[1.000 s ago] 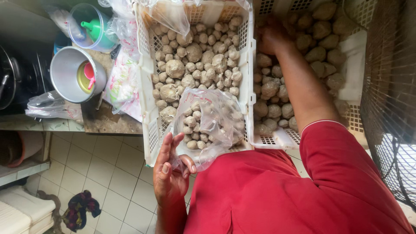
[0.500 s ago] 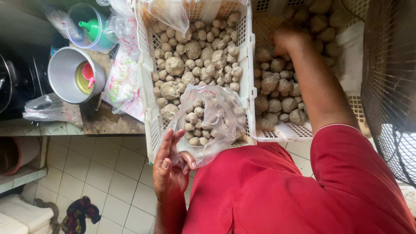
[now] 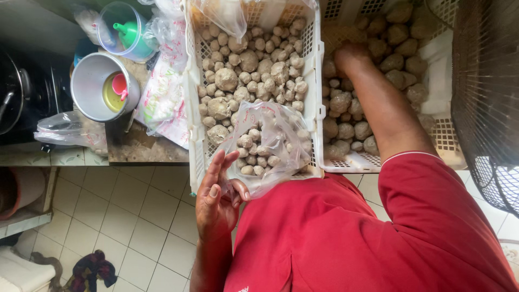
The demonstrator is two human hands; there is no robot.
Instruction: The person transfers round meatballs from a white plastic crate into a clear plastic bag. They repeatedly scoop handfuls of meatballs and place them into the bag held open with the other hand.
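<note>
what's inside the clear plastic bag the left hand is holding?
The clear plastic bag, held by the left hand, contains small brown round lumps like those in the white crate beneath. The lumps at the bottom are hidden by those on top.

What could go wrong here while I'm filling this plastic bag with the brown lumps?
1. The clear plastic bag is pinched at one edge only by the left hand; as it gets heavier, that grip may slip and lumps could spill onto the tiled floor.
2. The bag rests over the near rim of the left white crate, so it might sag off the edge.
3. The right hand works in the right white crate away from the bag, so lumps carried across could drop between the crates.
</note>
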